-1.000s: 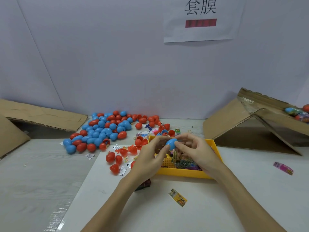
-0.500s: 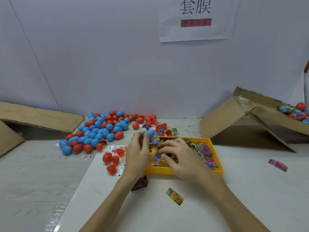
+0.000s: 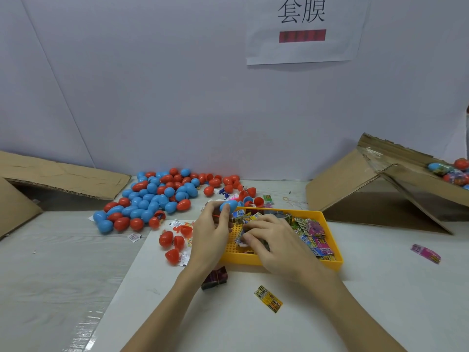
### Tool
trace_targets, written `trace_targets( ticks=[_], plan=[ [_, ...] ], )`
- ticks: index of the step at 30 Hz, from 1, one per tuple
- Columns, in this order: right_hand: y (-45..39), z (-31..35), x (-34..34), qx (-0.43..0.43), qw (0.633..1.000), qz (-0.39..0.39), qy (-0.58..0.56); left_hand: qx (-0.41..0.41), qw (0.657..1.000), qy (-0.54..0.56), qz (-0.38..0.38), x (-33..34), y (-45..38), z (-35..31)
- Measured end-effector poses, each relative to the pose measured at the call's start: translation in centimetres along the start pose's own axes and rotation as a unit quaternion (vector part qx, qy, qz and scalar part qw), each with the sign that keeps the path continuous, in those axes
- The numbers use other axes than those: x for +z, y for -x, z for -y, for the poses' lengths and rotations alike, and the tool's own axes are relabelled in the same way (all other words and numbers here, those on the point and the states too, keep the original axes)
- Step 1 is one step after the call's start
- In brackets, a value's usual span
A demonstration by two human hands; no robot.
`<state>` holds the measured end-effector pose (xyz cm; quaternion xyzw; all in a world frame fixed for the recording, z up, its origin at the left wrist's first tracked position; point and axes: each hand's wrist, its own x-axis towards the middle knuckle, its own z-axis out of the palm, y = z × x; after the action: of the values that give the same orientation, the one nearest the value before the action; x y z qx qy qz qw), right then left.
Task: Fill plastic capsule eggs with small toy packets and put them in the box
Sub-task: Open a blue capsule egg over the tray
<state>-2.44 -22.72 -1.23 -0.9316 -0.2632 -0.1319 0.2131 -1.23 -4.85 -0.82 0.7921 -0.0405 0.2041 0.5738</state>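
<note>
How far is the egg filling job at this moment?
Done: a few wrapped eggs lie in the box at right. In hand: the left hand holds a blue egg, while the right hand picks at packets in the yellow tray. Left: the large pile of eggs on the table.

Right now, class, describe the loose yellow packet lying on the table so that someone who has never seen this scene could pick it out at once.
Start at the yellow tray in the middle of the white table. Come toward the person, between the two forearms, to a small flat yellow packet lying alone. Unlike the pink packet far to the right and the dark bundle by the left arm, it is yellow with dark print.
</note>
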Motion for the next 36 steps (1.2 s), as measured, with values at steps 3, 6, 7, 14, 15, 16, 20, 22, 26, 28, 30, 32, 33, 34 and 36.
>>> trace_targets(
  ticks=[3,6,7,14,15,16,20,22,26,28,30,32,33,34,36],
  plan=[
    [0.1,0.0,0.1,-0.006,1.0,0.015,0.019,0.001,1.0,-0.004,0.001,0.0,0.1,-0.1],
    [0.0,0.0,0.0,-0.009,1.0,0.015,0.012,-0.001,1.0,-0.005,0.006,-0.1,0.1,-0.2],
    [0.0,0.0,0.0,-0.013,1.0,0.014,0.014,-0.002,1.0,-0.002,0.008,-0.1,0.2,-0.2],
    [-0.1,0.2,-0.3,0.004,0.994,-0.083,-0.069,-0.005,1.0,0.003,0.013,-0.2,0.2,-0.5],
    [-0.1,0.1,-0.4,0.028,0.987,-0.124,-0.103,-0.004,1.0,0.002,0.014,-0.2,0.2,-0.5],
    [-0.1,-0.1,-0.7,0.054,0.978,-0.152,-0.135,-0.002,1.0,-0.002,0.015,-0.2,0.3,-0.6],
    [-0.1,-1.0,-1.6,0.133,0.955,-0.109,-0.241,0.023,0.999,-0.031,0.03,-0.1,0.5,-0.5],
    [-0.2,-1.2,-1.7,0.144,0.95,-0.105,-0.256,0.039,0.997,-0.05,0.039,-0.1,0.6,-0.4],
    [-0.3,-1.3,-1.4,0.156,0.939,-0.133,-0.276,0.06,0.995,-0.066,0.053,-0.1,0.6,-0.3],
    [-0.3,-1.4,-1.3,0.169,0.934,-0.146,-0.278,0.071,0.993,-0.072,0.056,0.0,0.7,-0.4],
    [-0.3,-1.6,-1.2,0.183,0.931,-0.144,-0.281,0.083,0.992,-0.077,0.056,0.0,0.8,-0.4],
    [-0.3,-1.8,-1.2,0.189,0.927,-0.143,-0.291,0.092,0.991,-0.078,0.058,0.0,0.8,-0.5],
    [-0.3,-1.8,-1.2,0.191,0.925,-0.144,-0.297,0.096,0.991,-0.077,0.059,0.0,0.9,-0.5],
    [-0.2,-1.8,-1.2,0.192,0.923,-0.145,-0.301,0.099,0.99,-0.076,0.062,0.0,0.9,-0.6],
    [-0.1,-1.8,-1.2,0.195,0.919,-0.145,-0.309,0.108,0.989,-0.073,0.068,0.0,1.0,-0.7]
  ],
)
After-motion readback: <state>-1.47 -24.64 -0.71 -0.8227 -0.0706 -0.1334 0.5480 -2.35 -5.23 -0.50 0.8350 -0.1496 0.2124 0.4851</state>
